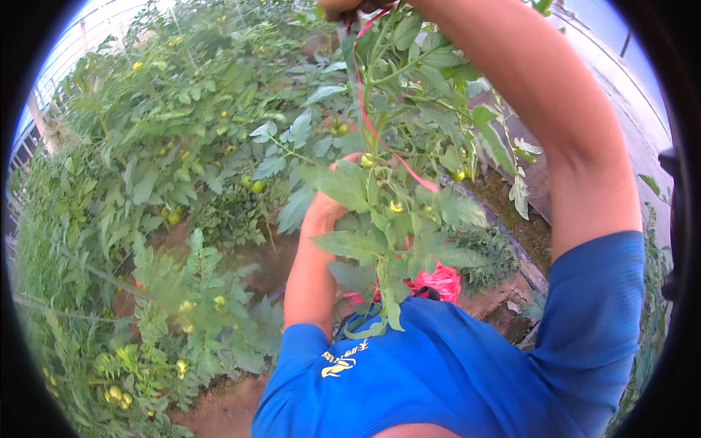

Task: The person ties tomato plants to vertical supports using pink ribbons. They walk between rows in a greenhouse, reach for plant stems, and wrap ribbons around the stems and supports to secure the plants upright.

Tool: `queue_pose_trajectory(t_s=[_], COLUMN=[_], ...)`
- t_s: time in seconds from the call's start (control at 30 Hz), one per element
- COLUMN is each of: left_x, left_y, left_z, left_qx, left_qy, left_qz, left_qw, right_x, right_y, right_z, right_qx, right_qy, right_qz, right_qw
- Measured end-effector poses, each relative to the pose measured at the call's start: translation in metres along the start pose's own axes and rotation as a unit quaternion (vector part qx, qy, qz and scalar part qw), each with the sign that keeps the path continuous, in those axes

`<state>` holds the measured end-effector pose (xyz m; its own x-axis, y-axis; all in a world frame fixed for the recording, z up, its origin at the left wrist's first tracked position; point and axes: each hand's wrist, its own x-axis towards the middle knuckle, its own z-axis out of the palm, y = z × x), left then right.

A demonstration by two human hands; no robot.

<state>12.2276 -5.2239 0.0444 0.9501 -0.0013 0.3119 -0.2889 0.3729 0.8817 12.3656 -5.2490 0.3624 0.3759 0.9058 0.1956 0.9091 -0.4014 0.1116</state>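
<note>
My left hand (330, 201) reaches in among the leaves of a tomato plant (378, 235), close to its stem. Leaves cover most of its fingers, so its grip is hidden. Beside the fingertips hangs a small green tomato (367, 160). At the top edge my right hand (340, 4) is raised and partly cut off, closed around a dark object (349, 17) too blurred to name. From near that hand a thin red ribbon (366, 112) runs down in front of the stem, and its loose end lies over the leaves.
Dense tomato plants (148, 126) with green fruit fill the left side. Bright pink-red plastic (438, 282) shows below the plant, near my waist. A dark strip (509, 246) borders the soil on the right. Pale ground (608, 82) lies beyond my right arm.
</note>
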Motion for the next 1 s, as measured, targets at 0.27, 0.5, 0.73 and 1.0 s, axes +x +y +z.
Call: queue_pose_trajectory(t_s=[0.27, 0.5, 0.73, 1.0], left_x=[-0.027, -0.092, -0.178, -0.196], left_y=[-0.05, -0.078, -0.093, -0.088], left_z=[-0.104, -0.118, -0.098, -0.081], left_qx=[0.01, -0.056, -0.048, -0.052], left_qy=[0.121, 0.266, 0.363, 0.392], left_qz=[0.041, 0.029, 0.012, 0.026], left_qw=[0.992, 0.962, 0.931, 0.918], right_x=[-0.013, -0.042, -0.053, -0.067], right_y=[0.015, 0.031, 0.026, -0.029], right_z=[0.007, 0.018, 0.04, 0.044], right_qx=[0.229, 0.383, 0.515, 0.521], right_qy=[0.05, 0.064, 0.096, 0.11], right_qz=[-0.026, -0.02, -0.038, -0.059], right_qw=[0.972, 0.921, 0.851, 0.844])
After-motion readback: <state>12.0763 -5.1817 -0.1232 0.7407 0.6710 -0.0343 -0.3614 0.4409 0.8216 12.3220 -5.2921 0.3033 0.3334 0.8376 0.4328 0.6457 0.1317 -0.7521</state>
